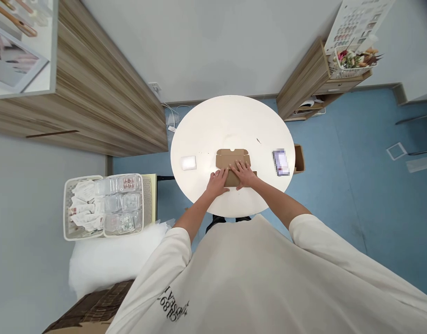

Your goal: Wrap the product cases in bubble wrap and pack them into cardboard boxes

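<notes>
A brown cardboard box (232, 160) lies partly flat near the front of the round white table, its notched flap pointing away from me. My left hand (217, 182) rests on the box's left side near its front edge, fingers stretched out. On the right, my right hand (245, 175) presses on the cardboard with its fingers spread over the middle. Both palms face down. What lies under the hands is hidden. A small white packet (188, 163) is to the left of the box, and a phone-like purple item (281, 162), blurred out, sits to the right.
The white table (230, 120) stands by a wall. To the left are white baskets (104, 234) of plastic packs, above white wrapping material (105, 262). A wooden cabinet (112, 88) flanks the far left. An open brown box (299, 159) is on the floor at right.
</notes>
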The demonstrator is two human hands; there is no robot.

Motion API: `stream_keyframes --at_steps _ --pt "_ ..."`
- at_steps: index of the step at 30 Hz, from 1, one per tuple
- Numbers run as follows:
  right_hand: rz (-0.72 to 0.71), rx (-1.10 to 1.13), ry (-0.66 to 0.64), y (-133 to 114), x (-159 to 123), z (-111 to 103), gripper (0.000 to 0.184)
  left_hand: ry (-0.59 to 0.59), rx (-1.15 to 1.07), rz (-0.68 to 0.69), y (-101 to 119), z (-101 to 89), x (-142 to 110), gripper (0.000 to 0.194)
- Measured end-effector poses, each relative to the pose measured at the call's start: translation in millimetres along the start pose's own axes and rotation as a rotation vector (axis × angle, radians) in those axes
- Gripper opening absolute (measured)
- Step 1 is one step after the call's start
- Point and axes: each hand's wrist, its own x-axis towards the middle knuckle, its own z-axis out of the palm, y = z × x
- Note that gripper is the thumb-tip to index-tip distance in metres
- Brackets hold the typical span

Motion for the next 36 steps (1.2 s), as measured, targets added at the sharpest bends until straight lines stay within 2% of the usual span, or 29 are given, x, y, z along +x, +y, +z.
stream_keyframes --at_steps 2,5,8,14,17,20,25,31,36 --pt "0.008 -0.009 -0.002 -2 -1 -1 0.146 -0.032 0.029 0.01 0 3.2 -2 0.109" --pt "0.022 -0.014 0.021 -6 -8 -1 0.14 -0.042 0.07 -0.026 1 8.2 0 0.108" --pt "0.079 -0.004 0.088 -9 -28 3 0.13 -0.038 0.139 -0.035 3 12.4 3 0.108" --pt "0.43 0.142 0.224 -2 -88 20 0.104 -0.016 0.315 -0.014 7 18.9 5 0.111" --pt "0.528 0.237 0.188 8 -103 24 0.089 -0.004 0.346 -0.017 8 21.9 6 0.108" --pt "0.535 0.359 0.125 13 -101 19 0.083 -0.006 0.347 -0.029 9 24.5 8 0.105" --pt "0.512 0.494 0.145 6 -81 6 0.066 -0.021 0.34 -0.063 12 26.1 10 0.101" --pt "0.518 0.466 0.159 -5 -70 1 0.051 -0.052 0.25 -0.103 13 19.1 11 0.096" --pt "0.495 0.408 0.188 -10 -68 -2 0.044 -0.085 0.206 -0.078 12 12.7 10 0.102"
